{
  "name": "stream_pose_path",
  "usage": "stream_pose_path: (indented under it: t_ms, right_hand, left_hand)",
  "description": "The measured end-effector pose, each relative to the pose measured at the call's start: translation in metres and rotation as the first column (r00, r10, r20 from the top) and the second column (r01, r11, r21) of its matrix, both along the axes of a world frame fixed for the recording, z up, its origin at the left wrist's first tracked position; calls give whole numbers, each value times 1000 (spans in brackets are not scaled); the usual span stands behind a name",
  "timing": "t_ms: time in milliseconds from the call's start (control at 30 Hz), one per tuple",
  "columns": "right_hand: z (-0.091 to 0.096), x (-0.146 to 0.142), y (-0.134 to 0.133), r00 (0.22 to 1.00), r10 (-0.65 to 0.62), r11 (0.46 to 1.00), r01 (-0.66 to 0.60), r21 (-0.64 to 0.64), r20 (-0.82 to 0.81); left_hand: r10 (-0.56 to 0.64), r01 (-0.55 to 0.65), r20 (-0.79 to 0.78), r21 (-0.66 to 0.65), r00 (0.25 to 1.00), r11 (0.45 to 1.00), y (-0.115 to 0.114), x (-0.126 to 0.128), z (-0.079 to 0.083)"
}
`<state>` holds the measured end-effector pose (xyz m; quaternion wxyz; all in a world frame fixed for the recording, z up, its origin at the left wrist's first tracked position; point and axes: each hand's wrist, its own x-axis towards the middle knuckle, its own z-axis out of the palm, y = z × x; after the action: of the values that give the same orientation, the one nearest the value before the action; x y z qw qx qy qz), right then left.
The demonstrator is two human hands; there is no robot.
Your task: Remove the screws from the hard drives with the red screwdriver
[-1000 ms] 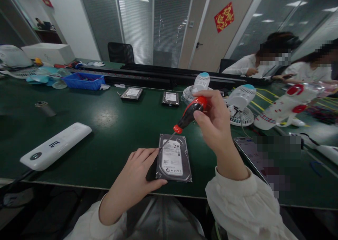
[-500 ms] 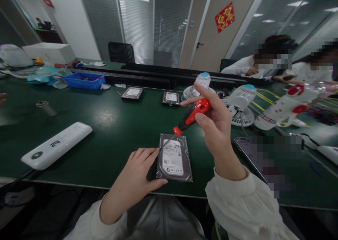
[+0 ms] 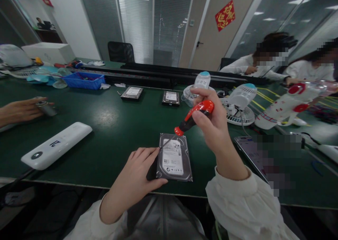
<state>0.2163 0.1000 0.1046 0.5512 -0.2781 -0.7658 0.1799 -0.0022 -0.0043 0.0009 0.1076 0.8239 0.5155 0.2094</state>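
A silver hard drive [image 3: 174, 157] with a white label lies on the green table [image 3: 111, 124] near its front edge. My left hand [image 3: 137, 178] rests flat against the drive's left side, fingers stretched and thumb under its near corner. My right hand [image 3: 213, 124] is closed round the red and black handle of a screwdriver [image 3: 191, 117]. The thin shaft slants down to the left, with its tip at the drive's upper left edge.
A white oblong device [image 3: 56, 145] lies at the left. Another person's hand [image 3: 19, 110] touches a small metal cylinder [image 3: 46, 107]. Two more hard drives [image 3: 132, 92], small fans [image 3: 239, 101], a blue bin [image 3: 84, 81] and a phone [image 3: 253, 152] lie around. Two people sit at the far right.
Another person's hand has come in from the left edge to the metal cylinder. My right fingers have shifted round the screwdriver handle. The drive and my left hand have stayed put.
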Motion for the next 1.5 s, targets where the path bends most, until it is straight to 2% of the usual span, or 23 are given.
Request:
stream_pose_path:
  t_ms: [100, 200, 300, 433, 600, 667, 833, 1033, 1200, 1267, 1433, 1500]
  right_hand:
    - [1, -3, -1, 990, -144, 990, 144, -13, 8]
    - [0, -5, 0, 981, -194, 981, 194, -4, -25]
    - [-1, -5, 1, 987, -150, 988, 148, -34, -58]
    - [-1, -3, -1, 997, -23, 996, 17, -82, -78]
    - [2, 0, -6, 996, 92, 990, -93, -110, -19]
    - [3, 0, -6, 998, 58, 996, -59, -64, -5]
    - [3, -2, -3, 991, -122, 991, 124, 46, -49]
    - [2, 5, -1, 991, -114, 992, 109, 62, 73]
    - [1, 2, 2, 972, -227, 974, 226, 35, 51]
    - [0, 2, 3, 974, -222, 974, 219, 52, 46]
    - [-2, 6, 4, 991, -107, 991, 100, 87, 75]
    - [-1, 5, 3, 987, -133, 988, 126, 86, 85]
  left_hand:
    - [-5, 5, 2, 10, 1000, 1000, 0, 0, 1]
    - [-7, 7, 9, 15, 1000, 1000, 0, 0, 2]
    - [-7, 7, 10, 13, 1000, 1000, 0, 0, 2]
    - [-2, 2, 9, 4, 1000, 1000, 0, 0, 1]
    - [-1, 1, 19, 4, 1000, 1000, 0, -1, 1]
    - [1, -1, 23, 9, 1000, 1000, 0, -1, 1]
    - [1, -1, 11, -4, 1000, 1000, 0, 0, 2]
    - [-2, 2, 1, -8, 1000, 1000, -1, 1, 3]
    - [4, -4, -1, -8, 1000, 1000, -1, 0, 3]
    - [0, 0, 0, -4, 1000, 1000, -1, 0, 3]
    - [1, -1, 13, 7, 1000, 1000, -1, 0, 2]
    - [0, 0, 21, 12, 1000, 1000, -1, 0, 2]
